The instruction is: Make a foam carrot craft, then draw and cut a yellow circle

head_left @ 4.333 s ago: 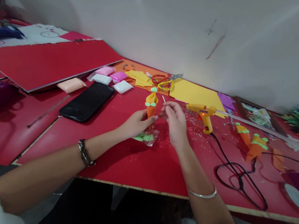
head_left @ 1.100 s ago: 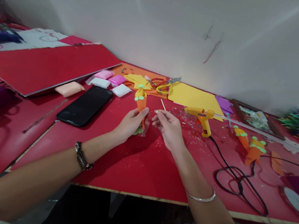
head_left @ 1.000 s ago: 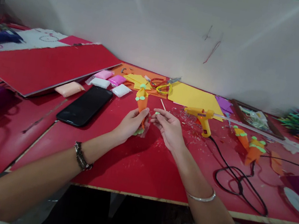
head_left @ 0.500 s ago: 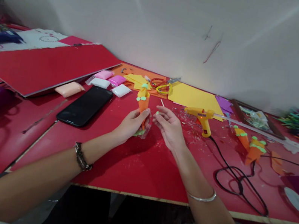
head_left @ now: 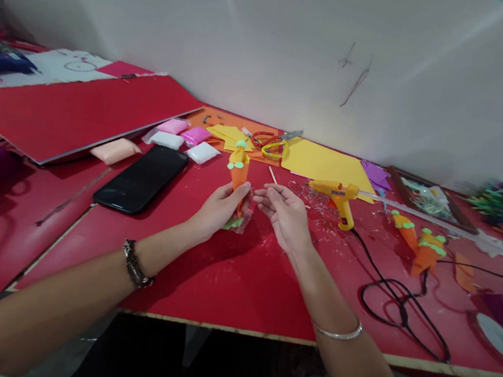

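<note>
My left hand is closed around the lower part of an orange paper cone, which stands upright with a yellow top and light green clay dots. Under the same hand, a clear packet with light green clay shows at the palm. My right hand is just to the right, its thumb against its fingers in a pinch. The small bit of light green clay seen there a moment earlier is now hidden by the fingers. A thin stick lies behind that hand.
A yellow glue gun with a black cord stands at right, near finished orange cones. A black phone and clay packets lie at left. Scissors and yellow paper are at the back.
My right thumb and fingers have shifted, and the light green bit at their tips has gone out of sight. My left hand keeps its hold on the cone.
</note>
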The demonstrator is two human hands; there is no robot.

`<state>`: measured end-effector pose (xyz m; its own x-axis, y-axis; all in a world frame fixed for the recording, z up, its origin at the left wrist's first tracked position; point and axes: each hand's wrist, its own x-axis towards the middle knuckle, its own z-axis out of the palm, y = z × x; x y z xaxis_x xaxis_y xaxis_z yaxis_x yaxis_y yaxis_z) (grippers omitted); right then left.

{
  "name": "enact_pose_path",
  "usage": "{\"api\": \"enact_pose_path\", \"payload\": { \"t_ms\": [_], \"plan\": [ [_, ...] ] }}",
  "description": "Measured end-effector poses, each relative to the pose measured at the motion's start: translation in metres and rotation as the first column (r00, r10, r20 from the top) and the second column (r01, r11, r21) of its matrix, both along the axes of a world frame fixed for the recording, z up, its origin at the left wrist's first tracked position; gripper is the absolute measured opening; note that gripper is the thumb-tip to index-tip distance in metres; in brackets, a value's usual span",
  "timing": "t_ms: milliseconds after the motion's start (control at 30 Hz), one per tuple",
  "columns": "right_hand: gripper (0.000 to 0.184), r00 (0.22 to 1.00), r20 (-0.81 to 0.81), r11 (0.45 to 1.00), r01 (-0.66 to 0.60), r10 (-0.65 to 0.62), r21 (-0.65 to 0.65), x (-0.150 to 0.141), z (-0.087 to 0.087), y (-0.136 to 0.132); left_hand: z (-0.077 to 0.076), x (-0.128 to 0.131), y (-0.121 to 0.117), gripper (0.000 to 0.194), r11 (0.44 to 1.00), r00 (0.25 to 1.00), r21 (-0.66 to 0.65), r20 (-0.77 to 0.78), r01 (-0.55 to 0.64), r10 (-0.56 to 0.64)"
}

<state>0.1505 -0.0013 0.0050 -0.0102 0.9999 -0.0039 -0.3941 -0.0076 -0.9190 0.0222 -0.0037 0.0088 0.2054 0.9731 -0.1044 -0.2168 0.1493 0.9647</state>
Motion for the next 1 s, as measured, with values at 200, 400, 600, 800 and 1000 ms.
{"api": "enact_pose_path", "payload": {
  "t_ms": [200, 400, 600, 800, 1000],
  "plan": [
    [0.022, 0.994, 0.080, 0.997, 0.079, -0.080, 0.014, 0.0040, -0.0002, 0.0005, -0.0006, -0.0005, 0.0007, 0.028, 1.000, 1.000, 0.019, -0.024, 0.016, -0.016],
    [0.016, 1.000, 0.014, 1.000, 0.009, -0.010, 0.025, 0.0027, 0.0001, 0.0010, -0.0006, -0.0005, 0.0003, 0.027, 1.000, 1.000, 0.017, -0.020, 0.021, -0.020],
    [0.022, 0.994, 0.106, 0.999, 0.040, -0.040, 0.001, 0.0040, 0.0009, -0.0008, -0.0005, -0.0004, 0.0000, 0.027, 1.000, 1.000, 0.015, -0.005, 0.021, -0.021],
    [0.013, 0.998, 0.002, 0.998, 0.056, -0.056, 0.018, 0.0040, -0.0016, 0.0028, 0.0002, -0.0006, -0.0007, 0.027, 0.999, 0.999, 0.025, 0.013, 0.039, -0.040],
    [0.015, 0.999, -0.004, 0.999, 0.035, -0.035, 0.010, 0.0044, -0.0031, 0.0038, -0.0023, -0.0008, -0.0002, 0.029, 0.996, 0.997, 0.046, 0.006, 0.074, -0.074]
  ]
}}
